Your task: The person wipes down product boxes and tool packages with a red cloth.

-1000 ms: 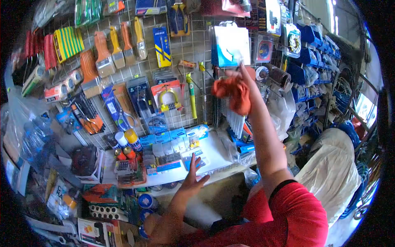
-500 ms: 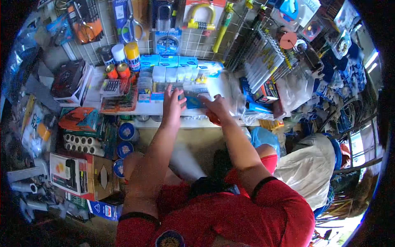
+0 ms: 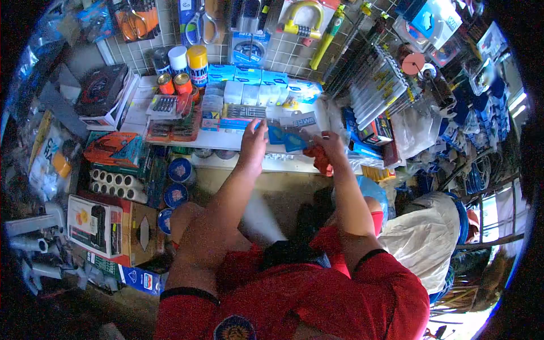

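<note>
My left hand (image 3: pixel 253 146) reaches to the front of the white shelf (image 3: pixel 175 139), its fingers drawn in at the left edge of a clear plastic packet (image 3: pixel 286 137) with blue pieces and a grey label. At the packet's right end is my right hand (image 3: pixel 334 146), closed around a crumpled red-orange cloth (image 3: pixel 321 160) that hangs below the fingers. The packet slants between both hands. Just behind my left fingertips lie a flat pack of bits (image 3: pixel 245 111) and blue-and-pink packs (image 3: pixel 226 125).
Spray cans (image 3: pixel 198 66), small orange-red cans (image 3: pixel 183 84) and blue boxes (image 3: pixel 248 75) line the shelf's back. Scissors (image 3: pixel 202 28) and locks hang on the wire grid. Stacked cartons (image 3: pixel 133 232) stand low left; a white sack (image 3: pixel 425 235) is low right.
My right hand has moved rightward with the cloth, which shows more now. My left fingers have gone from spread to drawn together at the packet, whose right end has shifted rightward. The view has shifted.
</note>
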{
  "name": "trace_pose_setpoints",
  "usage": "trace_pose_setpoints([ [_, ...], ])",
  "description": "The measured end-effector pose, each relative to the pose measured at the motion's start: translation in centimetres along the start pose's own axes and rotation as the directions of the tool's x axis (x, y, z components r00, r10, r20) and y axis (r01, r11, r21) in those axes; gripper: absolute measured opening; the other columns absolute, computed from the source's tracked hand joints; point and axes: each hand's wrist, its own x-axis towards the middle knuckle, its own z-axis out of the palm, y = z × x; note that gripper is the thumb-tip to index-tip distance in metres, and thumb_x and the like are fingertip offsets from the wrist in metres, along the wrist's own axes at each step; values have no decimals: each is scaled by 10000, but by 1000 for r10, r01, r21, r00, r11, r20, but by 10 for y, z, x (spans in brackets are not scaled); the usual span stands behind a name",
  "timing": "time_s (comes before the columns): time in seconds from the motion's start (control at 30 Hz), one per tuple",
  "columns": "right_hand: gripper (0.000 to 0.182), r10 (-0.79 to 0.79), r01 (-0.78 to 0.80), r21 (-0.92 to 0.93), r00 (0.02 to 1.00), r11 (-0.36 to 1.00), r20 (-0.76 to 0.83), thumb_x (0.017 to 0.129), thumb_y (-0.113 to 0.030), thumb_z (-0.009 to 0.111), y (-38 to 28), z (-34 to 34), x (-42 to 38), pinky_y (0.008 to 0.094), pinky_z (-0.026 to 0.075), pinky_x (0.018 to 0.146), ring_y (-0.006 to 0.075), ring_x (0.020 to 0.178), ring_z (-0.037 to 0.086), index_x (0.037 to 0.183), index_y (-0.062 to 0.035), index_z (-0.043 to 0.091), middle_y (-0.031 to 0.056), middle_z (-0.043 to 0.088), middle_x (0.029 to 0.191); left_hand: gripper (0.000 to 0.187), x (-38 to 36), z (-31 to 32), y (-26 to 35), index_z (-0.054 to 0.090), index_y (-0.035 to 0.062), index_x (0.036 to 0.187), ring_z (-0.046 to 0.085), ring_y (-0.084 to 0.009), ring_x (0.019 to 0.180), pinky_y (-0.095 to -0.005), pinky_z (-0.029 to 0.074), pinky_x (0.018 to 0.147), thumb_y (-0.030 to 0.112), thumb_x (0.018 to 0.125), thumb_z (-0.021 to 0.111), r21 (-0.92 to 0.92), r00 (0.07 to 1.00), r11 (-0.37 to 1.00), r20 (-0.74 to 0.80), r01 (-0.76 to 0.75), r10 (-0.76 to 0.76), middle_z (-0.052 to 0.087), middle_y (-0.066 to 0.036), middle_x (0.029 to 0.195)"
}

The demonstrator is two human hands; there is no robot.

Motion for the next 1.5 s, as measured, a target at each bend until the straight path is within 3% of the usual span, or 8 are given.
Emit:
trace_pose_setpoints([
  [0.17,619,-87,-216,583,890,783,447,871,-289,748,-11,-41,-30,365,554,556,283,753,720,1352,-5,481,203,695,946,791,-8,4,-19,341,206,1523,551,-284,1185,-455,414,920,682,915,510,-219,978,958,134,186,-159,566,-88,1408],
  [0.43,288,-409,409,222,911,885,-47,929,-170,707,-88,-41,-100,286,527,785,137,927,636,1131,5,599,76,647,1020,935,-32,46,7,337,234,1545,370,-490,1369,-760,216,1087,840,836,407,-444,438,-15,878,896,193,319,-214,1569],
  [0.47,260,-425,443,324,896,836,-127,939,-150,688,-78,-47,-96,287,530,778,137,904,638,1121,10,594,71,655,1003,895,-46,47,0,312,391,1539,303,-521,1391,-808,189,1055,868,792,435,-684,589,469,725,559,356,256,-208,1595],
  [0.8,792,-756,889,-126,443,440,482,882,-335,682,-30,39,-154,586,170,1187,447,1474,221,1553,-129,315,197,236,1611,766,-38,45,-106,142,480,1555,339,-382,1413,-683,281,1075,773,892,391,-639,717,364,685,678,-133,206,-46,1649],
  [0.97,702,-730,793,-62,586,606,352,963,-276,566,-30,27,-124,600,151,1189,456,1494,164,1572,-114,256,197,151,1640,689,-21,105,-104,42,320,1604,114,-234,1528,-527,129,1214,535,1032,361,-425,680,672,160,-607,715,70,43,1674],
  [1.23,487,-219,27,436,891,900,397,1049,-152,415,-23,49,-150,400,195,1208,340,1478,288,1495,34,360,220,372,1552,813,37,15,-181,500,157,1413,416,-307,1374,-523,381,1096,776,897,397,-721,604,426,692,547,395,504,-105,1454],
  [1.3,476,-350,70,521,816,850,461,1049,-101,388,-27,47,-164,368,220,1192,295,1468,310,1512,3,356,192,393,1546,730,0,13,-131,549,206,1359,526,-359,1255,-548,447,1019,757,896,431,-517,889,732,357,444,-286,600,-134,1316],
  [1.5,558,-782,870,12,438,493,444,949,-243,561,-31,55,-125,516,185,1208,410,1493,225,1474,-86,454,182,260,1616,852,-51,87,-83,302,188,1552,285,-367,1459,-512,202,1201,722,902,436,-738,961,639,275,216,-7,287,-133,1607],
])
